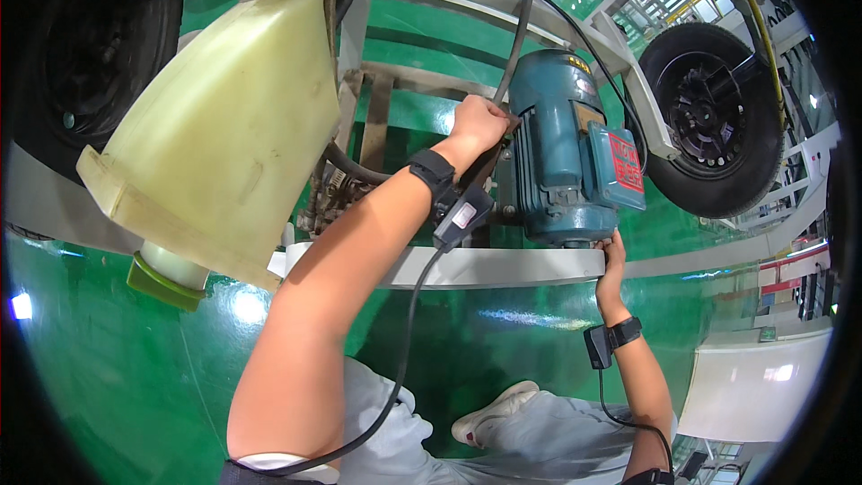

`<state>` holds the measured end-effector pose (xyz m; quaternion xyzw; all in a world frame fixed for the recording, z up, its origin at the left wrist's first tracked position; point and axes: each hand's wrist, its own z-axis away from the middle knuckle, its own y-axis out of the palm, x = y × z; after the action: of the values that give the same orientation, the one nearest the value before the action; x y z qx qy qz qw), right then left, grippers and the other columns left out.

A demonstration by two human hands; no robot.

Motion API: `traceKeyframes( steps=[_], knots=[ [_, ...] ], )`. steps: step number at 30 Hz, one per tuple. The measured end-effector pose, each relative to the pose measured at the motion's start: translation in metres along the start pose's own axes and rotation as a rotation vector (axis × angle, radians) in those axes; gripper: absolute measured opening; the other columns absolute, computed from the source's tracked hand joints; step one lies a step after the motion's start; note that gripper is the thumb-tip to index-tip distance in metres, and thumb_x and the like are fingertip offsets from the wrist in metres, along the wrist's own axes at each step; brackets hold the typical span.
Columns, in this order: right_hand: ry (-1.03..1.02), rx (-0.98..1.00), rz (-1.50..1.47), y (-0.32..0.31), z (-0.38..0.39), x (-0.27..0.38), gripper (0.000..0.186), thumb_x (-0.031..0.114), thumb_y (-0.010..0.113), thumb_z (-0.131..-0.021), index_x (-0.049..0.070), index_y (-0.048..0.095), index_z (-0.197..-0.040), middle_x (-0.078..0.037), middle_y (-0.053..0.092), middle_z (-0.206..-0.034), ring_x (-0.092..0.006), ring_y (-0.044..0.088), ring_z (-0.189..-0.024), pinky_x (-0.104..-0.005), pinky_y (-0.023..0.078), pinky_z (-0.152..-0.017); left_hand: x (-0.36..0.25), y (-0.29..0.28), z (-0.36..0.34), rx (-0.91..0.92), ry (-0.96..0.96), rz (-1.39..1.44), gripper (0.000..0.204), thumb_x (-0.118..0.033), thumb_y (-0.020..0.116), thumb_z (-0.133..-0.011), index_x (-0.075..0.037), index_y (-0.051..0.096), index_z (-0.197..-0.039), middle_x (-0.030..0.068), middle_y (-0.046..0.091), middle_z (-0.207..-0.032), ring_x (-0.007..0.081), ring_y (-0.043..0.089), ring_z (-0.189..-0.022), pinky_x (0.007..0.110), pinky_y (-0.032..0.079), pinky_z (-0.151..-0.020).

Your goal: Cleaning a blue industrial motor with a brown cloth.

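Observation:
A blue electric motor (561, 148) with cooling fins and a terminal box stands on the white metal frame, right of centre. At its left side is my left hand (480, 123), fingers curled closed against a dark piece beside the fins. What the fingertips pinch is hidden. My right hand (611, 268) lies over the white frame rail (485, 268) at the motor's near end. Its fingers are bent over the rail's top edge, close to the motor, and partly out of sight. A black strap with a small cabled box circles each wrist.
A large pale yellow plastic tank (224, 117) with a hose clamp on its neck and a green cap (166, 283) fills the left. Black wheels stand at the far left (99, 45) and right (709, 121). A dark cable (525, 22) hangs past the motor. The floor (135, 368) is glossy green.

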<state>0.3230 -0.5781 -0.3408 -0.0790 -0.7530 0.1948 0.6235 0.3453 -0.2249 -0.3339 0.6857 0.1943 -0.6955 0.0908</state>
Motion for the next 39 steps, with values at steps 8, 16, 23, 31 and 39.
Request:
traceKeyframes(
  steps=[8,16,23,31,39],
  knots=[
    [0.031,-0.084,-0.067,0.002,0.001,-0.005,0.020,0.019,0.038,-0.091,0.006,0.052,-0.097,0.003,0.041,-0.074,-0.0079,0.039,-0.070,-0.0213,0.033,-0.065,0.007,0.023,-0.008,-0.031,0.078,-0.010,0.018,-0.013,0.071,-0.075,-0.001,0.073,-0.089,0.0147,0.070,-0.082,0.0220,0.067,-0.076,0.032,0.051,-0.074],
    [0.071,-0.051,-0.121,0.007,0.003,0.001,0.021,0.021,0.038,-0.091,0.007,0.051,-0.098,0.003,0.040,-0.074,-0.0074,0.039,-0.070,-0.0209,0.033,-0.065,0.007,0.027,-0.003,-0.106,0.090,0.010,0.017,-0.013,0.071,-0.074,0.000,0.073,-0.086,0.0146,0.071,-0.082,0.0229,0.068,-0.075,0.032,0.052,-0.072],
    [0.049,-0.047,-0.108,0.006,0.002,-0.001,0.021,0.022,0.038,-0.092,0.007,0.051,-0.098,0.004,0.039,-0.075,-0.0066,0.038,-0.070,-0.0205,0.032,-0.064,0.008,0.027,0.002,0.016,0.089,-0.050,0.019,-0.011,0.070,-0.073,-0.001,0.072,-0.089,0.0172,0.070,-0.084,0.0263,0.068,-0.080,0.034,0.052,-0.075],
    [0.033,-0.029,-0.094,0.012,0.004,0.009,0.021,0.021,0.037,-0.092,0.008,0.053,-0.095,0.005,0.039,-0.076,-0.0058,0.037,-0.070,-0.0207,0.031,-0.064,0.005,0.019,0.029,0.338,0.323,-0.289,0.016,-0.003,0.059,-0.070,-0.001,0.070,-0.080,0.0184,0.066,-0.079,0.0331,0.065,-0.080,0.038,0.050,-0.072],
    [0.000,-0.022,-0.068,0.003,0.001,0.002,0.021,0.021,0.037,-0.093,0.008,0.053,-0.095,0.005,0.041,-0.079,-0.0061,0.038,-0.073,-0.0213,0.031,-0.066,-0.012,0.005,0.065,0.807,0.532,-0.347,0.024,-0.002,0.057,-0.071,-0.006,0.072,-0.089,0.0153,0.068,-0.084,0.0313,0.064,-0.080,0.037,0.049,-0.072]
  ],
)
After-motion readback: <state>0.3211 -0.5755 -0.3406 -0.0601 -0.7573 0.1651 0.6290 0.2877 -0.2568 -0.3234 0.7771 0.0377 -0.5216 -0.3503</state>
